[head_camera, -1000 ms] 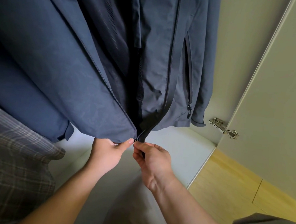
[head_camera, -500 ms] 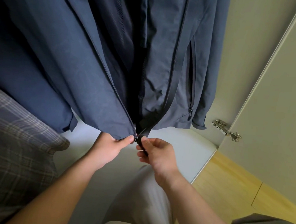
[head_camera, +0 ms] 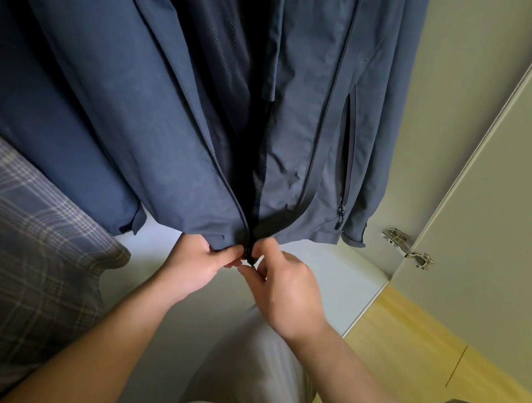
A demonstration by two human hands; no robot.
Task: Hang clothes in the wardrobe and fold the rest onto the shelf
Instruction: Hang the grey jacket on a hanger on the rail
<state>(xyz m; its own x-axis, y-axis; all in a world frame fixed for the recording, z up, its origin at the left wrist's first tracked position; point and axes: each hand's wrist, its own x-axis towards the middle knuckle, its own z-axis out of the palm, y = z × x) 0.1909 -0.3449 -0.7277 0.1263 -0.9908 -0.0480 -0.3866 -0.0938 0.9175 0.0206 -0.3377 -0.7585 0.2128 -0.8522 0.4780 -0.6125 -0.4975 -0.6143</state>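
Wardrobe interior (head_camera: 457, 89), navy jacket (head_camera: 177, 95) hanging above hands, left hand (head_camera: 197, 264) pinching hem corner, right hand (head_camera: 285, 287) pinching zipper base (head_camera: 248, 253).

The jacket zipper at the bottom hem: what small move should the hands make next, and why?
Probably seat the zipper's two ends together, then draw the slider up. The left hand pinches the hem of the hanging navy jacket, the right hand pinches the zipper base, and the front above is open.
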